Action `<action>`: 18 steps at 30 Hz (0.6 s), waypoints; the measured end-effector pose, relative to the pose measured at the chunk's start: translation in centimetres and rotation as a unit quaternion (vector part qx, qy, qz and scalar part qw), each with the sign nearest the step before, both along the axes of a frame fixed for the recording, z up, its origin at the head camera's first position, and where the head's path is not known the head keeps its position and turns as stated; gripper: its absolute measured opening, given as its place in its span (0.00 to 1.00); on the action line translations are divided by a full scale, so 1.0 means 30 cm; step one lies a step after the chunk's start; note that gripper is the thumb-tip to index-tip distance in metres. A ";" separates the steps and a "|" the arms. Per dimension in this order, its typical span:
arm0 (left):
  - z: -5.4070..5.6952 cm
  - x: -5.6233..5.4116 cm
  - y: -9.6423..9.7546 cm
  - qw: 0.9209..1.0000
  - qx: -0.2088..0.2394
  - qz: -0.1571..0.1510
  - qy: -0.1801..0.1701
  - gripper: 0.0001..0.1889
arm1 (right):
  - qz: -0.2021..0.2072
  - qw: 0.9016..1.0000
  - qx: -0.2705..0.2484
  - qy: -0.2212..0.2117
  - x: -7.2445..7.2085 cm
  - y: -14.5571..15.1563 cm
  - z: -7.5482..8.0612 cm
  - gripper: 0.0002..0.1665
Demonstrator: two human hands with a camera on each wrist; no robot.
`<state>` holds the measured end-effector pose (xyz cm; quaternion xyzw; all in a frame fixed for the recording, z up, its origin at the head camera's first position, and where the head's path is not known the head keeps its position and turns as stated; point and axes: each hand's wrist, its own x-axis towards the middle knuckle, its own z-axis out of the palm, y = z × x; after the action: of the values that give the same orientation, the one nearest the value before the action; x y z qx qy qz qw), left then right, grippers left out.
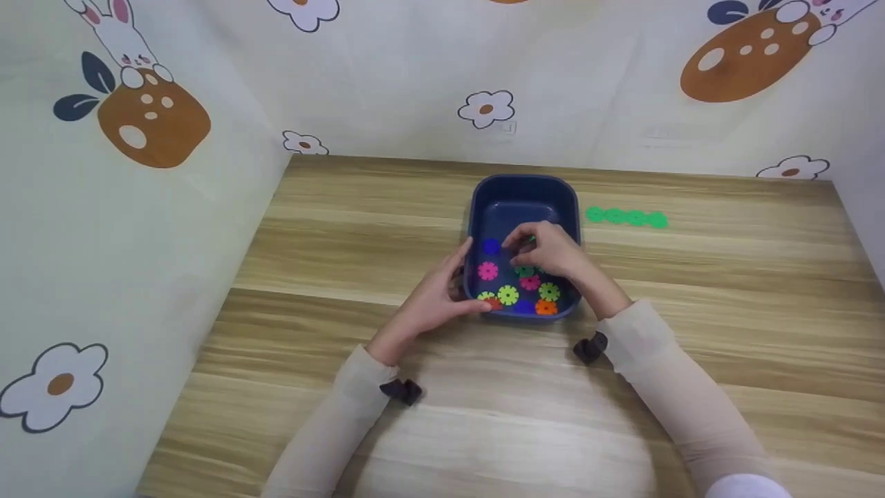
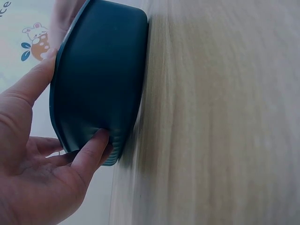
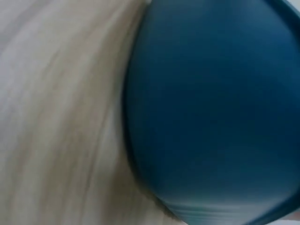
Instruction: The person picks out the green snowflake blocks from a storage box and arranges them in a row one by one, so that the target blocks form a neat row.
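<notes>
A dark blue plastic bin [image 1: 524,185] stands on the table, with several flower-shaped discs inside, mostly toward its near end. My left hand [image 1: 437,299] grips the bin's near left corner, thumb over the front rim and fingers along the side wall. Inside the bin my right hand [image 1: 550,250] hangs over the discs, fingers bent and thumb apart from the index tip. Green shows between those fingers; I cannot tell whether they hold it. Near them lie a blue disc [image 1: 491,246], a pink disc [image 1: 487,270] and a yellow-green disc [image 1: 508,295].
To the right of the bin, a row of green discs [image 1: 626,217] lies on the wooden table [image 1: 346,277]. An orange disc [image 1: 545,306] is at the bin's near right corner. Behind the table rises a patterned wall [image 1: 401,83]; another wall [image 1: 138,242] borders the left side.
</notes>
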<state>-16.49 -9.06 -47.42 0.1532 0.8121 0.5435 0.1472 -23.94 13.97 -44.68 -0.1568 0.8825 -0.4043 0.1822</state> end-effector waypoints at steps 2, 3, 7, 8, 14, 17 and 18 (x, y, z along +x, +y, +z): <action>-0.001 -0.001 0.000 1.000 -0.003 0.000 0.006 0.54 | 0.020 1.000 0.020 -0.005 0.000 -0.005 -0.013 0.18; -0.002 -0.002 0.000 1.000 -0.006 0.000 0.008 0.54 | 0.029 0.999 0.027 -0.008 -0.001 -0.006 -0.019 0.19; -0.002 -0.001 0.000 1.000 -0.011 0.003 0.011 0.54 | 0.060 0.997 0.041 -0.018 -0.003 -0.008 -0.031 0.22; -0.003 -0.001 0.000 1.000 -0.010 0.004 0.008 0.54 | 0.065 0.997 0.043 -0.021 -0.002 -0.008 -0.030 0.23; -0.004 -0.001 0.001 1.000 -0.005 0.005 0.008 0.54 | 0.102 0.991 0.084 -0.012 0.009 -0.005 -0.016 0.26; -0.003 0.000 0.001 1.000 -0.015 0.007 0.015 0.54 | 0.115 0.984 0.134 0.003 0.014 -0.007 -0.011 0.26; -0.003 0.000 0.000 1.000 -0.019 0.007 0.017 0.54 | 0.117 0.982 0.150 0.009 0.015 -0.009 -0.010 0.25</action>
<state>-16.48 -9.05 -47.49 0.1536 0.8257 0.5265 0.1325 -23.49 13.70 -44.97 -0.2338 0.9102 -0.2419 0.2415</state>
